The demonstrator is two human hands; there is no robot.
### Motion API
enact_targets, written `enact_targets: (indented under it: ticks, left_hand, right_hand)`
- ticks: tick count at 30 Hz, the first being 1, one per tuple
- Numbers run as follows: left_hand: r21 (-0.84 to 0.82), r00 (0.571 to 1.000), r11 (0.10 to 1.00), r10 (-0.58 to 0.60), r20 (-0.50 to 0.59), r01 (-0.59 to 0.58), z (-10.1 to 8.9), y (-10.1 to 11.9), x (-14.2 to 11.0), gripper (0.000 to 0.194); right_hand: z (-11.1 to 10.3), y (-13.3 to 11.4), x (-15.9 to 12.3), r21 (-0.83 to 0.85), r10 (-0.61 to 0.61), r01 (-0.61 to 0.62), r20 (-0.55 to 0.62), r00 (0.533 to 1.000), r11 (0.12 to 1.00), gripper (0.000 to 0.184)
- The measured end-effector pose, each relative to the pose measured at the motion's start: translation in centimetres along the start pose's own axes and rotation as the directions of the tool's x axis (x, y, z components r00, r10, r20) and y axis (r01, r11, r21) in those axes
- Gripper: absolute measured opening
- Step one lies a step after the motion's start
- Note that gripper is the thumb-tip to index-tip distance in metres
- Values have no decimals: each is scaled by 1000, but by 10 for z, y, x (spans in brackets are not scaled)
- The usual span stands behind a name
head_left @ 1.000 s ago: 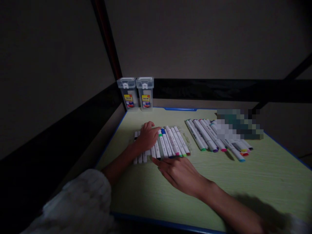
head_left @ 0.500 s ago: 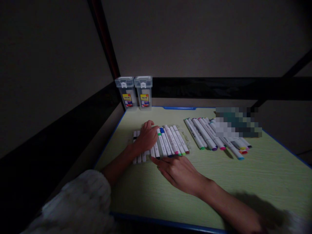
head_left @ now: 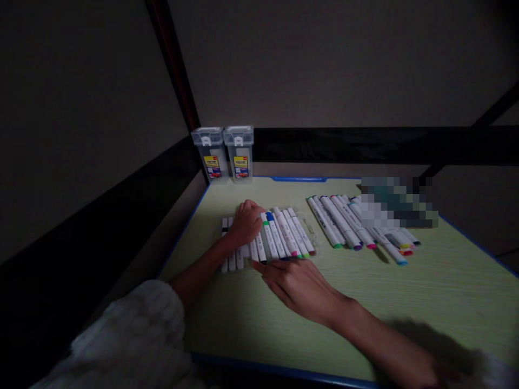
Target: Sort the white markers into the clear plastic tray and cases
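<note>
A row of white markers with coloured caps (head_left: 284, 235) lies side by side on the pale green table (head_left: 405, 302). My left hand (head_left: 245, 222) rests on top of the left part of that row, fingers curled loosely over the markers. My right hand (head_left: 298, 283) lies flat just in front of the row, fingers stretched out, fingertips touching the near ends of the markers. Neither hand lifts a marker.
A second group of markers (head_left: 348, 227) lies to the right, partly under a blurred patch. Two clear plastic boxes with yellow labels (head_left: 225, 154) stand at the table's back left corner. A dark rail runs behind the table; walls close in on the left.
My left hand has drawn its fingers in slightly over the markers. My right hand has hardly moved.
</note>
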State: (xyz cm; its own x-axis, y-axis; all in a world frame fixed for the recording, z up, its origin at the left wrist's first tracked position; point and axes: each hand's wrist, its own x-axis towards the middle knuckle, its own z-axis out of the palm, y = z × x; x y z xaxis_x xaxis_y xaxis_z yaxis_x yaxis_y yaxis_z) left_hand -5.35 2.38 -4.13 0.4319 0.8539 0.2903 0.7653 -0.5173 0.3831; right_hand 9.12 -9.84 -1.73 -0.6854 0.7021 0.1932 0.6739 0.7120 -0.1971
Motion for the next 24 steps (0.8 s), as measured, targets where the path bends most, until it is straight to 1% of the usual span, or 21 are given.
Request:
enact_targets:
  ticks: [7,14,22,24]
  left_hand:
    - [-39,999,998,-53,10,53,-1,0,2,36]
    - [-46,1000,999,-25,-9,25,-1,0,1,34]
    - [-78,999,996,-33,-4,33,-2,0,2,33]
    - [-98,999,995,-33,-16,31,-2,0,2,34]
  right_hand:
    - [-1,0,0,5,-5,5,-1,1000,1000,36]
    - [2,1,0,39,-3,3,-21,1000,999,37]
    - [0,1,0,22,-8,8,1,1000,1000,38]
    - [0,1,1,19,-6,6,1,1000,1000,38]
